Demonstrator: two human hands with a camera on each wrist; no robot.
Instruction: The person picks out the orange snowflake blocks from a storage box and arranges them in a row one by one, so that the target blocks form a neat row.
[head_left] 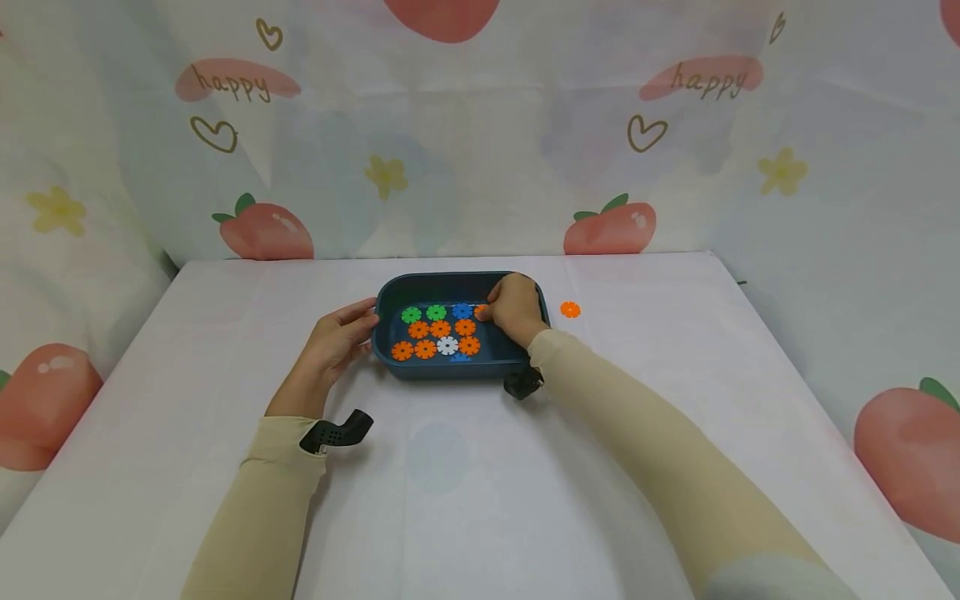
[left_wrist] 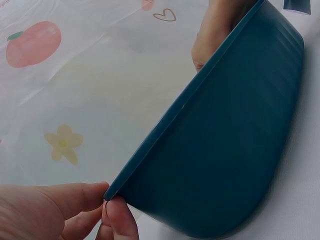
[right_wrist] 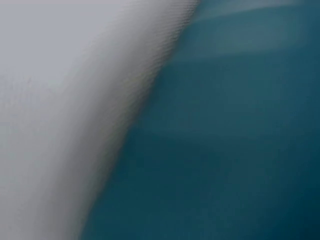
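A dark blue tray (head_left: 457,371) with rounded corners stands on the table. My left hand (head_left: 333,342) pinches its left rim between thumb and fingers, as the left wrist view shows beside the tray's outer wall (left_wrist: 215,130). Reaching over the right side, my right hand (head_left: 517,307) has its fingertips on an orange notched disc (head_left: 478,312) inside, partly covered by the fingers. Around it lie several more orange discs (head_left: 465,327), green discs (head_left: 411,315), a white disc (head_left: 447,345) and blue discs (head_left: 461,311). Only tray wall and tablecloth fill the right wrist view.
One orange disc (head_left: 570,309) lies on the white tablecloth (head_left: 442,517), right of the tray. Behind the table hangs a printed cloth (head_left: 480,167). A black wrist camera (head_left: 523,383) sits close to the tray's front right corner.
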